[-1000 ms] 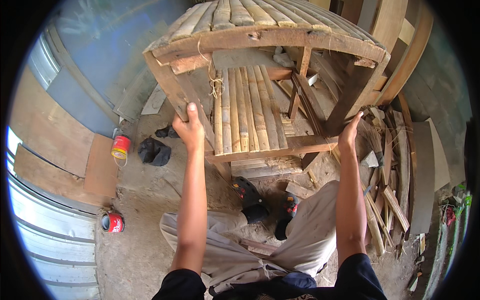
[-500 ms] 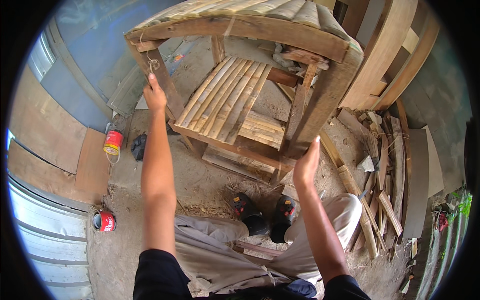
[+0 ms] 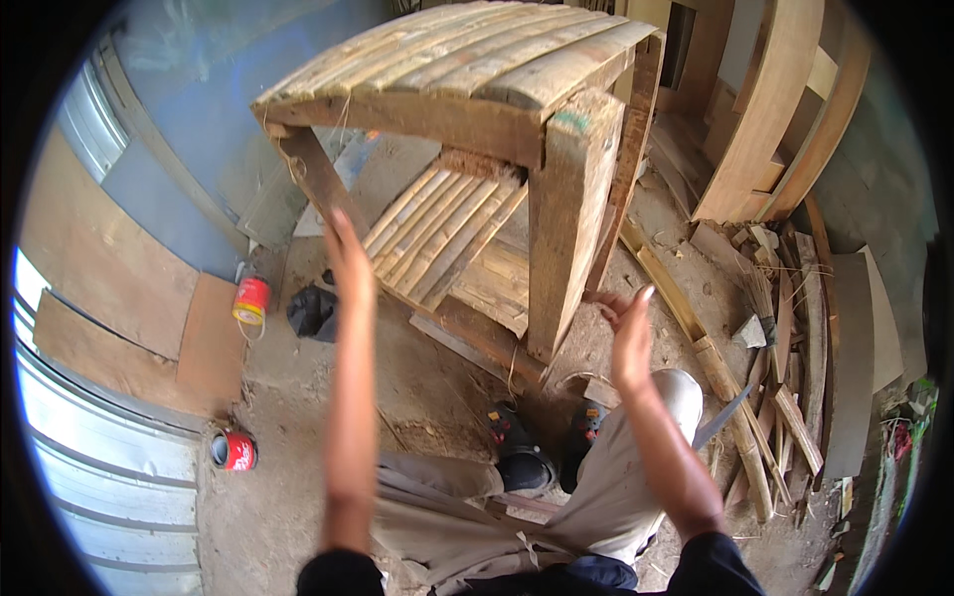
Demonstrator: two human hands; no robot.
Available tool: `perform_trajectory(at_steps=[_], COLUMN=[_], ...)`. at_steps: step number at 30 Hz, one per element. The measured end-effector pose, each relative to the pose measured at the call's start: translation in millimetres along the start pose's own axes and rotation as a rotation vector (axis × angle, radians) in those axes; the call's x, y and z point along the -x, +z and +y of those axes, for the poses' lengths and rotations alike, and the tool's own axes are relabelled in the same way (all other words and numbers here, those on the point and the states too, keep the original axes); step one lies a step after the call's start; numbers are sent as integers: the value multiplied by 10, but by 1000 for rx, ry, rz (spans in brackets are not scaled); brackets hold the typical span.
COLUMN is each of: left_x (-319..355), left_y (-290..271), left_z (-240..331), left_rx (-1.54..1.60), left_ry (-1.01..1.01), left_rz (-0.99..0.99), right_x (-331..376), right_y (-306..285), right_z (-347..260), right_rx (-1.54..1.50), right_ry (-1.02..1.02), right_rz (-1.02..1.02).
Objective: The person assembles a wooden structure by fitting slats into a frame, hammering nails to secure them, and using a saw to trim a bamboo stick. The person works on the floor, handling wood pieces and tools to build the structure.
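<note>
A wooden table [image 3: 586,199] with a rounded bamboo-slat top [image 3: 447,60] stands tilted and turned in front of me. Lower down it has a slatted shelf [image 3: 447,238]. Against its left front leg rests my left hand [image 3: 350,260], slightly blurred, fingers stretched upward and not wrapped round the wood. My right hand [image 3: 630,338] is open beside the thick right front leg [image 3: 571,228], thumb raised and fingers loosely bent, with a small gap to the leg. Whether its fingertips brush the wood behind is hard to see.
Scrap wood and bamboo [image 3: 770,368] lie heaped on the right, with a blade [image 3: 720,417] by my knee. Two red cans stand left, one upper [image 3: 251,300] and one lower [image 3: 235,451]. A black bag [image 3: 312,312] lies near them. Tall wooden panels [image 3: 760,119] lean at back right.
The table has swung round, its right front leg moving left and its top showing more. My right hand has come off that leg; my left hand has slid lower and loosened.
</note>
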State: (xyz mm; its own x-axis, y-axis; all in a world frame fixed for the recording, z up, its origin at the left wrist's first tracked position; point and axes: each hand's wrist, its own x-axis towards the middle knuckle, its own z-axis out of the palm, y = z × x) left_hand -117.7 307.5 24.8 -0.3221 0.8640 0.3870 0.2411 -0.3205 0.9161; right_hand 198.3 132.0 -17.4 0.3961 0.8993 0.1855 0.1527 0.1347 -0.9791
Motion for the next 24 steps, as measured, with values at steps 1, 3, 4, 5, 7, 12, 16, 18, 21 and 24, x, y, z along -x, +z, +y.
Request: perform_trajectory(at_steps=[1,3,4,5,7,12,16,18,21,24], left_x=[514,1520,1921,2228,2610,2511,2515,2534,2499,2421], left_y=[109,392,557,722,1050,1449,1466,1445,1386,1317], left_z=[88,253,310,344,362,139,15,-22,-67,-118], left_rx=[130,297,280,318,326,-98,-228,-200,-130,-74], left_ry=[25,49,157,158,136,122,150,169,195,245], left_rz=[-8,-64,-80,-105,-168,74,56,39,4,62], right_x=[-252,-939,-1372,-1748,-2501,-3339,-3297,-3215,-3116,-2961], right_y=[-78,-226,-224,-328,-407,-594,-678,-691,-727,-768], right_z=[27,67,84,80,64,111,63,7,-82,-121], right_rx=[-171,-180,-186,-125,208,367,584,597,652,666], right_ry=[53,126,84,88,-207,-148,-273,-264,-208,-249], right_rz=[44,179,353,392,542,44,39,57,28,98])
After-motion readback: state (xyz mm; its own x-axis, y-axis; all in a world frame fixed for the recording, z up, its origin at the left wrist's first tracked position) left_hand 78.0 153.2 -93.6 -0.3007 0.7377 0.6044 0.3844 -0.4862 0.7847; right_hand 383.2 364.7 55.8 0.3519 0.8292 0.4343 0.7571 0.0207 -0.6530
